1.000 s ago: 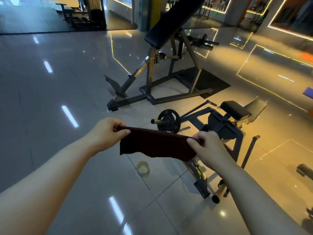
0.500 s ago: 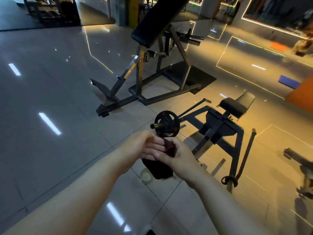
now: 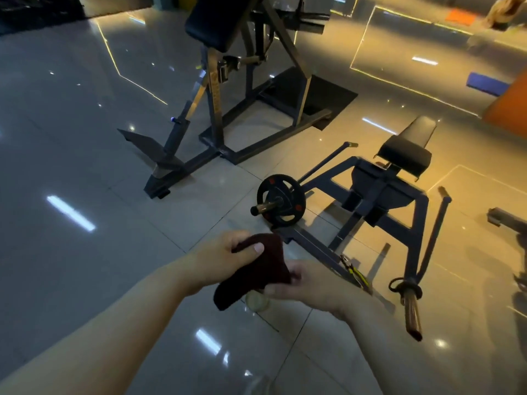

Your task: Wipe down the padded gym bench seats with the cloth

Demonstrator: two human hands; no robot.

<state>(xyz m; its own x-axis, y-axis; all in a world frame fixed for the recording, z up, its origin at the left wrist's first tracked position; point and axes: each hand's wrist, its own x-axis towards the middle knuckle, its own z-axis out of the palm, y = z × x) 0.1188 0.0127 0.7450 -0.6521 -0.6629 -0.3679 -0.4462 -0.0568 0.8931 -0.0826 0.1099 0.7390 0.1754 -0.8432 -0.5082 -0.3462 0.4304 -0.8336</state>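
Two grips share the cloth [image 3: 253,273]: a dark maroon piece, bunched and folded over on itself, held in mid-air in front of the person and well above the floor [image 3: 85,143]. The left grip [image 3: 225,258] clasps its upper end, thumb pressed on top and fingers curled beneath. The right grip [image 3: 308,283] pinches the lower right edge, fingers tucked round the fabric. A loose tail of the cloth droops to the lower left, free of either grip.

No padding is touched yet. The nearer machine, ahead and to the right, carries a small black seat [image 3: 405,156] with a narrow back pad [image 3: 422,129] just behind it; both stand well apart from the cloth. Farther ahead, a taller frame holds a long tilted pad [image 3: 216,21], partly cut off by the top edge of the view. I cannot tell from this light whether either is clean or dirty.

As I judge it, the task is at its very start: the cloth is being gathered into a wiping wad, and every pad remains to be wiped, the small seat probably first.

A weight plate [image 3: 281,201] sits on a stub of the nearer machine, between the grips and the seat. A pale ring [image 3: 256,302] lies on the floor below the cloth, and a blue mat [image 3: 487,84] lies far right.
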